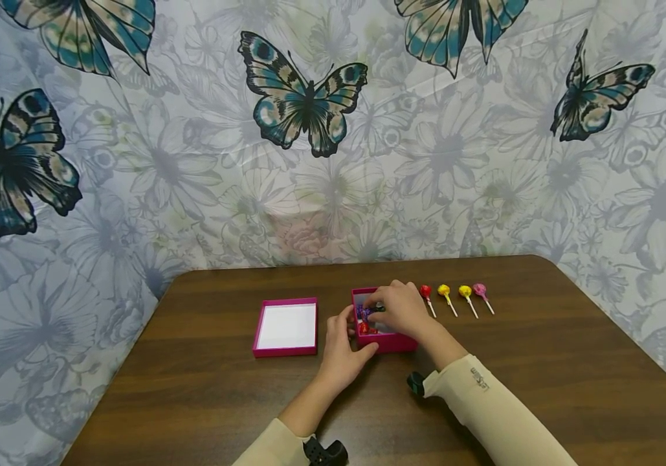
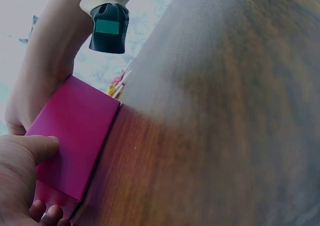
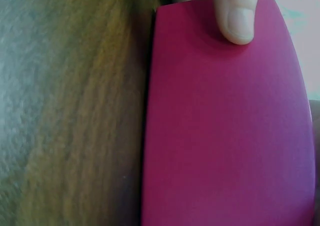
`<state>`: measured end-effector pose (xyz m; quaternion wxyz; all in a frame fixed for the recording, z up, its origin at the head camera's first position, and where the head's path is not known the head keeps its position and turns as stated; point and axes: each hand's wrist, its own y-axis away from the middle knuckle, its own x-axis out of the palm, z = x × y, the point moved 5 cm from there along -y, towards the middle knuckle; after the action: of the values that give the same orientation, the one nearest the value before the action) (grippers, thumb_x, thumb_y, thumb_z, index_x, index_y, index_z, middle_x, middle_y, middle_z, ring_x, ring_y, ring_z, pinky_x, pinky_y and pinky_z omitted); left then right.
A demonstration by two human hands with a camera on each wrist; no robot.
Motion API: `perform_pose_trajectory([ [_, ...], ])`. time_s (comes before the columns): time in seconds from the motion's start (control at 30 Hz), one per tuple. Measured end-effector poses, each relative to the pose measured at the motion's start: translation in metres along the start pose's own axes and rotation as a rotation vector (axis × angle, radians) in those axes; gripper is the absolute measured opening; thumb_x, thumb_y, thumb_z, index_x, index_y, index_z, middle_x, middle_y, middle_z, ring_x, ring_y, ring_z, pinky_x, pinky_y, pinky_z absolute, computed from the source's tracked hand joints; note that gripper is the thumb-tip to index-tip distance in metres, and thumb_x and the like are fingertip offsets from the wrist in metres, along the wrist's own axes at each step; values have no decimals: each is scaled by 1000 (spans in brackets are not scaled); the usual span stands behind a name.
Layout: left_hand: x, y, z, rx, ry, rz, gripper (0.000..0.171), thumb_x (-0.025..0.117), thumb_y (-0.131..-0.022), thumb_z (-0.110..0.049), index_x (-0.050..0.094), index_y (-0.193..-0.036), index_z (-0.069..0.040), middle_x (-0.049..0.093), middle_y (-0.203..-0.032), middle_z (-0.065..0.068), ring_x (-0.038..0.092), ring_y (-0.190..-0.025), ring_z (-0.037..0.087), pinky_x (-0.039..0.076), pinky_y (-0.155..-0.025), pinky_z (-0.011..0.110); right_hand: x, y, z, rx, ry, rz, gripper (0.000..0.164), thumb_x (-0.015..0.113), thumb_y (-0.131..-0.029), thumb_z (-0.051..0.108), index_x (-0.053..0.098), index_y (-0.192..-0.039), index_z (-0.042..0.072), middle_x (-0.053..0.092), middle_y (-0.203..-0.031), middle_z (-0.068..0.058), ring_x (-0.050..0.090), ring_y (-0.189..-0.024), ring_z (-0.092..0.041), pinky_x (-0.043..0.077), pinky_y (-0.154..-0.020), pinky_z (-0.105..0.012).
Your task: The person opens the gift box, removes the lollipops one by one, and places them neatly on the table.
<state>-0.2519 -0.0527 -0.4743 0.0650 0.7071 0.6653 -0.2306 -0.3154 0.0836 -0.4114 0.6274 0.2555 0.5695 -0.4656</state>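
The left hand (image 1: 341, 349) grips a smooth, square magenta box (image 1: 397, 343); the right hand (image 1: 404, 309) dips inside among shiny wrapped sweets (image 1: 364, 328), its hold unclear. Sleeve lettering (image 1: 479, 379) is unreadable. Round-headed lollipops (image 1: 465, 291) line the wood-grained table (image 1: 204, 388).

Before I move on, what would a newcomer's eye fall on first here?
Probably the large butterflies printed on the backdrop behind the table. Next come the pink box on that table, gripped by the left hand with the right hand over it, and four lollipops lined up to its right.
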Motion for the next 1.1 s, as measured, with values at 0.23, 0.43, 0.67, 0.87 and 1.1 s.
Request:
perform_pose_trajectory([
  [0.23, 1, 0, -1, 3, -7, -8, 85, 80, -84, -24, 30, -152, -11, 40, -134, 14, 51, -113, 23, 47, -94, 39, -2, 1, -6, 46, -68, -52, 23, 81, -83, 35, 78, -105, 29, 78, -99, 7, 54, -90, -16, 30, -74, -32],
  [0.43, 1, 0, -1, 0, -8, -7, 85, 80, -84, -24, 30, -152, -12, 40, -135, 15, 52, -115, 23, 48, -95, 40, -6, 2, -8, 36, -85, -109, 25, 81, -83, 35, 78, -107, 28, 78, -98, 7, 54, -88, -16, 29, -74, -32],
  [0.67, 1, 0, 0, -3, -11, -13, 86, 80, -84, -24, 30, -152, -11, 40, -134, 14, 52, -114, 23, 47, -93, 37, -13, 7, -10, 35, -117, -200, 24, 82, -82, 34, 77, -104, 26, 78, -97, 6, 50, -81, -14, 28, -73, -32],
  [0.87, 0, -1, 0, -2, -25, -27, 86, 81, -83, -23, 31, -151, -11, 41, -133, 13, 53, -113, 22, 47, -94, 36, -19, 11, -14, 33, -128, -273, 25, 82, -82, 34, 77, -104, 25, 78, -96, 6, 51, -82, -14, 31, -75, -32],
  [1.1, 1, -2, 1, -3, -29, -27, 86, 81, -82, -23, 32, -151, -11, 41, -134, 13, 53, -113, 22, 48, -95, 37, -26, 17, -18, 39, -153, -306, 25, 83, -81, 33, 77, -104, 24, 77, -92, 4, 51, -80, -14, 30, -75, -32],
])
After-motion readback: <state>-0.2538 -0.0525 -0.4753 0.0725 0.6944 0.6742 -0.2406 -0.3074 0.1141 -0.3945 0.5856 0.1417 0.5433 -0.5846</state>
